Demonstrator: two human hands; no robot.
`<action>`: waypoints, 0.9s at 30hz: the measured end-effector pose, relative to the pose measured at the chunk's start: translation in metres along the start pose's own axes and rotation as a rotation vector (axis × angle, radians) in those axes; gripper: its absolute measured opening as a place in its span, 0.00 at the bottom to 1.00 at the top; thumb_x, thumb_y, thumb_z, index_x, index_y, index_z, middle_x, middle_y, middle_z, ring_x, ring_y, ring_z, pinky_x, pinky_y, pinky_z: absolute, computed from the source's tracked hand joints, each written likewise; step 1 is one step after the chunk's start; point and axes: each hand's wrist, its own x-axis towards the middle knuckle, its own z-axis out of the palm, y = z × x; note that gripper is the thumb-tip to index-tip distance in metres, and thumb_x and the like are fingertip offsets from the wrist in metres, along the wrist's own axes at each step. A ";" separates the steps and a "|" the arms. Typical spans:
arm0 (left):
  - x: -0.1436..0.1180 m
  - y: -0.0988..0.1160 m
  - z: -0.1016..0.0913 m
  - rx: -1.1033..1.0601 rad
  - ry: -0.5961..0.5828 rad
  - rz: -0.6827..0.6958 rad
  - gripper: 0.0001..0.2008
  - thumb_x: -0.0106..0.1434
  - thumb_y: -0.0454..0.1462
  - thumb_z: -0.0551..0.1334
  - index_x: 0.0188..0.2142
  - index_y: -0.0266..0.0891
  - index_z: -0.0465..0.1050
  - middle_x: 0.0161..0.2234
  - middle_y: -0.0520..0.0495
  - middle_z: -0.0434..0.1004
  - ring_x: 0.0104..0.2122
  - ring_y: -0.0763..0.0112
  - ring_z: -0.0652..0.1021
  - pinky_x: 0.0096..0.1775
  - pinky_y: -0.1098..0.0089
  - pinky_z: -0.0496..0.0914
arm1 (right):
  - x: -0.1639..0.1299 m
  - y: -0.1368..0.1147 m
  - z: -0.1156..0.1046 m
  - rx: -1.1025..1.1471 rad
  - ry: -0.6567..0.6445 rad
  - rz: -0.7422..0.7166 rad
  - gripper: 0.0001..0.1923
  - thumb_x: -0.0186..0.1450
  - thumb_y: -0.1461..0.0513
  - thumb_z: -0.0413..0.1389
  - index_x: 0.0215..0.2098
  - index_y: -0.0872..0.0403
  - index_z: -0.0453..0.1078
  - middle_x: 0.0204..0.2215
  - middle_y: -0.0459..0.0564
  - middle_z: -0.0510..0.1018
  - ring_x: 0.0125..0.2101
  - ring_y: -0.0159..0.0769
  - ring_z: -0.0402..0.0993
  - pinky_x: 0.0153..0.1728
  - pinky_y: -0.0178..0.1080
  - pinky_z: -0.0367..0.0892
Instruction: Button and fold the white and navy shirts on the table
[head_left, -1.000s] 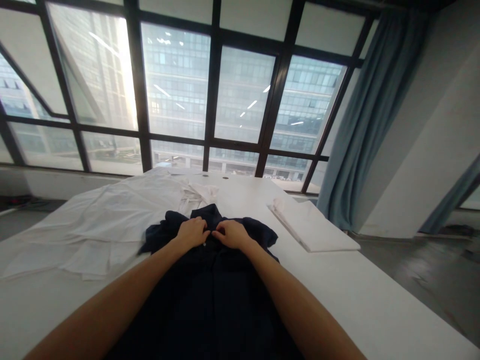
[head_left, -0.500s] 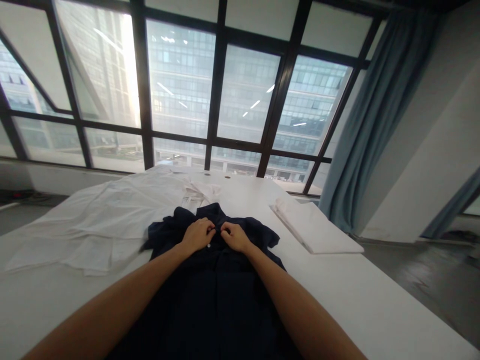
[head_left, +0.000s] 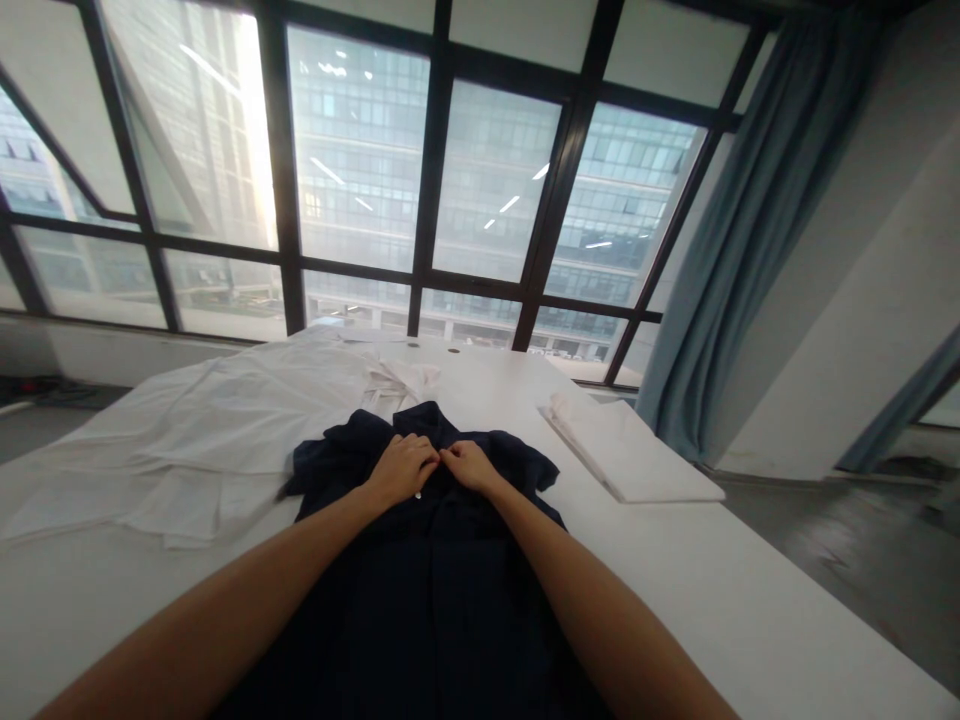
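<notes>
- Tall windows back a white table (head_left: pixel 750 610), where a dark navy shirt (head_left: pixel 427 600) lies flat, collar toward the glass.
- Left hand (head_left: pixel 405 467) and right hand (head_left: pixel 471 466) meet at the placket just below the collar, fingertips pinched on cloth beside a small pale button (head_left: pixel 417 494).
- Soft, light fabric, likely to bunch; best held by its edges near the button.
- White garments (head_left: pixel 217 440) lie left, a folded white one (head_left: pixel 630 455) right.

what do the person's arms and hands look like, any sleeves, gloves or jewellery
Both forearms are bare up to the picture's lower edge: no sleeve shows. The left hand and the right hand wear no gloves. No watch, bracelet or ring is visible, though the fingers are too small and shaded to rule out a thin ring.
</notes>
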 end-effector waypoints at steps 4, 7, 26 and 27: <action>0.000 0.000 0.004 -0.022 0.048 -0.138 0.09 0.63 0.37 0.59 0.41 0.40 0.75 0.42 0.45 0.74 0.44 0.63 0.73 0.44 0.65 0.64 | -0.001 0.003 0.001 0.144 0.011 0.026 0.12 0.60 0.64 0.52 0.21 0.59 0.70 0.18 0.45 0.72 0.21 0.28 0.65 0.23 0.30 0.56; 0.001 -0.001 0.005 -0.019 0.024 -0.206 0.09 0.63 0.38 0.58 0.40 0.40 0.75 0.41 0.45 0.75 0.41 0.64 0.75 0.42 0.66 0.66 | -0.003 0.005 0.004 0.265 0.057 -0.069 0.10 0.59 0.64 0.53 0.22 0.58 0.70 0.20 0.45 0.73 0.22 0.28 0.66 0.25 0.30 0.59; 0.001 0.000 -0.003 -0.133 0.160 -0.245 0.07 0.62 0.37 0.58 0.33 0.40 0.75 0.35 0.48 0.78 0.38 0.67 0.75 0.40 0.69 0.67 | -0.007 0.001 -0.003 0.423 -0.004 -0.057 0.14 0.60 0.63 0.52 0.18 0.57 0.69 0.18 0.46 0.73 0.22 0.29 0.67 0.27 0.30 0.62; 0.001 -0.001 -0.003 -0.164 0.174 -0.266 0.08 0.62 0.37 0.57 0.33 0.40 0.75 0.35 0.48 0.78 0.37 0.67 0.76 0.39 0.70 0.67 | -0.007 0.002 -0.002 0.418 -0.014 -0.051 0.14 0.60 0.63 0.52 0.18 0.58 0.70 0.18 0.46 0.74 0.22 0.29 0.67 0.27 0.30 0.62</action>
